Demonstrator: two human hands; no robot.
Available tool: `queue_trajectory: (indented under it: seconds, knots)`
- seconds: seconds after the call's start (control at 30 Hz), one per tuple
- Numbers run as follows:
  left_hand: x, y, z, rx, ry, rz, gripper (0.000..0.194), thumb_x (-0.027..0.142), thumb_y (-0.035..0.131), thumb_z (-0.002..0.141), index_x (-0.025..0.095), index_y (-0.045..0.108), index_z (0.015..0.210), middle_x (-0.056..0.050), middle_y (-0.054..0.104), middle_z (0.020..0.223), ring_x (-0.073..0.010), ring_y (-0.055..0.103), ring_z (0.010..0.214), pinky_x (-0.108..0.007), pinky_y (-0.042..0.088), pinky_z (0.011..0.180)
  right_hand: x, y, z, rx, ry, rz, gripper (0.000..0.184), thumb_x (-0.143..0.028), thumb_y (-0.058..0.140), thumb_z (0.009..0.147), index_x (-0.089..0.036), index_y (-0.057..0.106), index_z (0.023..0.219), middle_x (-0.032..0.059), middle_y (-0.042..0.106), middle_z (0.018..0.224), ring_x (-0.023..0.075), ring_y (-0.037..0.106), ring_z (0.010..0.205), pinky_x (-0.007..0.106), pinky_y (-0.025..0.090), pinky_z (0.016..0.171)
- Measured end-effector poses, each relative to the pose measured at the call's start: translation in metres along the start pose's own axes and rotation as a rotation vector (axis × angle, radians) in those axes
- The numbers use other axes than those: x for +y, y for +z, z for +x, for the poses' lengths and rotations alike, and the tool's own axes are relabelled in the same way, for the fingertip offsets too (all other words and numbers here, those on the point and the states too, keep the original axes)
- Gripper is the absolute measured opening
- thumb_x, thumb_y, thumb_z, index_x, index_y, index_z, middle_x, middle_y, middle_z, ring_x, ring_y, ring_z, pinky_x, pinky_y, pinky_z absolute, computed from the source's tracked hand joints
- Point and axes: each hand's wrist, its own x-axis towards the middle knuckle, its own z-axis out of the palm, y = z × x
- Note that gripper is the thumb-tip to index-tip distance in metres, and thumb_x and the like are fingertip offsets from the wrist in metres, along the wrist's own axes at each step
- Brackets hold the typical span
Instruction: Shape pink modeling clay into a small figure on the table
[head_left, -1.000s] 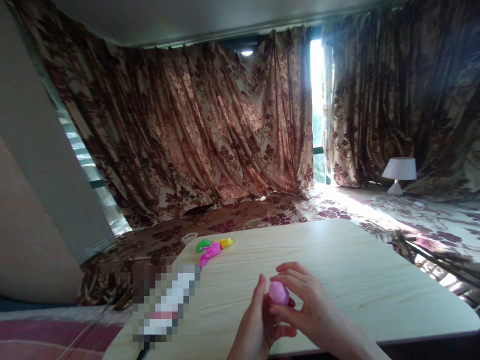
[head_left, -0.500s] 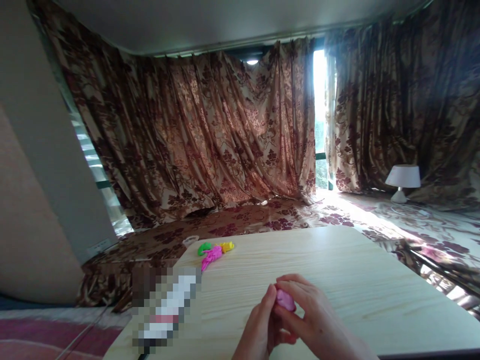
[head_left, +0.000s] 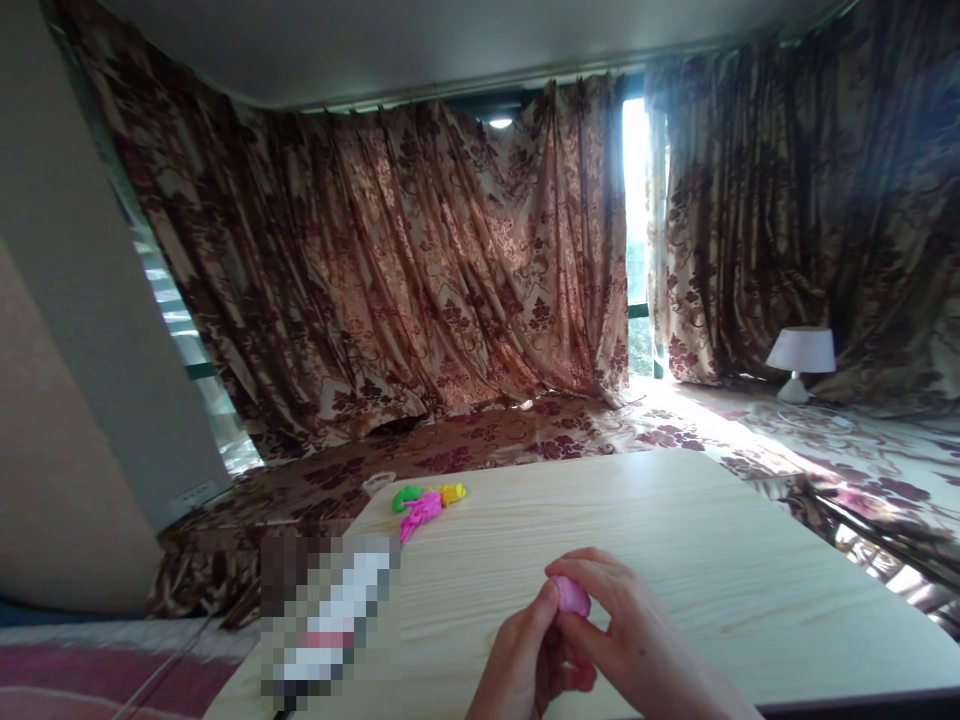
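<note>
The pink lump (head_left: 574,596) was held above the tabletop (head_left: 675,560), toward the middle of its near edge, gripped between the curled left hand (head_left: 517,655) and the fingers and thumb of the right hand (head_left: 634,620). It looked light, soft and easily dented, perhaps slightly tacky; its rounded sides offered the gentlest hold, though the fingers hid much of them. Green (head_left: 406,498), magenta (head_left: 421,512) and yellow pieces (head_left: 451,494) lay together by the far left corner, well apart from the hands. A blurred-out object (head_left: 337,620) lay along the left edge, its identity unclear.
</note>
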Motion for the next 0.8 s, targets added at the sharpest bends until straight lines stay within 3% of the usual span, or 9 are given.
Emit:
queue_trajectory:
  seconds: [0.17, 0.27, 0.37, 0.5, 0.63, 0.8]
  knots:
    - [0.002, 0.005, -0.002, -0.096, -0.013, -0.154, 0.034, 0.046, 0.054, 0.08, 0.014, 0.061, 0.073, 0.001, 0.054, 0.051, -0.0132, 0.055, 0.048, -0.028, 0.043, 0.056, -0.005, -0.002, -0.002, -0.087, 0.07, 0.133, 0.044, -0.01, 0.061, 0.074, -0.025, 0.056, 0.115, 0.0039, 0.057, 0.108, 0.0191, 0.058, 0.095, 0.031, 0.048, 0.085]
    - [0.002, 0.006, 0.0, -0.156, -0.056, -0.145, 0.042, 0.051, 0.05, 0.08, 0.011, 0.062, 0.076, -0.003, 0.058, 0.052, -0.0154, 0.058, 0.048, -0.028, 0.043, 0.055, -0.007, -0.002, 0.001, -0.078, 0.031, 0.12, 0.025, -0.012, 0.058, 0.078, -0.022, 0.061, 0.101, 0.0043, 0.059, 0.103, 0.0191, 0.056, 0.095, 0.03, 0.047, 0.084]
    - [-0.001, 0.005, 0.001, -0.132, -0.073, -0.083, 0.051, 0.057, 0.051, 0.078, 0.008, 0.064, 0.076, -0.006, 0.061, 0.057, -0.0143, 0.057, 0.049, -0.026, 0.042, 0.053, -0.005, 0.0, 0.006, -0.034, -0.043, 0.032, 0.013, -0.008, 0.056, 0.078, -0.018, 0.062, 0.083, 0.0045, 0.061, 0.091, 0.0196, 0.054, 0.092, 0.03, 0.045, 0.082]
    - [0.0, 0.008, -0.004, -0.072, 0.008, -0.127, 0.028, 0.037, 0.056, 0.082, 0.011, 0.064, 0.077, -0.004, 0.063, 0.064, -0.0106, 0.056, 0.055, -0.023, 0.043, 0.057, -0.006, -0.001, 0.006, -0.074, -0.04, 0.001, 0.023, -0.001, 0.056, 0.074, -0.019, 0.062, 0.086, 0.0032, 0.061, 0.088, 0.0192, 0.053, 0.095, 0.029, 0.043, 0.083]
    - [0.005, 0.011, -0.008, -0.165, -0.062, -0.293, 0.023, 0.033, 0.052, 0.084, 0.015, 0.064, 0.075, 0.0, 0.063, 0.063, -0.0113, 0.059, 0.055, -0.024, 0.044, 0.059, -0.012, -0.003, 0.003, -0.128, -0.022, 0.1, 0.045, -0.001, 0.061, 0.071, -0.021, 0.057, 0.11, 0.0028, 0.059, 0.102, 0.0169, 0.053, 0.097, 0.027, 0.043, 0.086]
    - [0.002, 0.006, -0.002, -0.168, -0.107, -0.227, 0.034, 0.042, 0.047, 0.086, 0.012, 0.064, 0.083, -0.004, 0.065, 0.064, -0.014, 0.061, 0.054, -0.025, 0.046, 0.055, -0.004, 0.001, 0.005, -0.033, -0.05, 0.002, 0.013, -0.007, 0.056, 0.081, -0.018, 0.06, 0.086, 0.0021, 0.058, 0.082, 0.0177, 0.052, 0.084, 0.028, 0.042, 0.074]
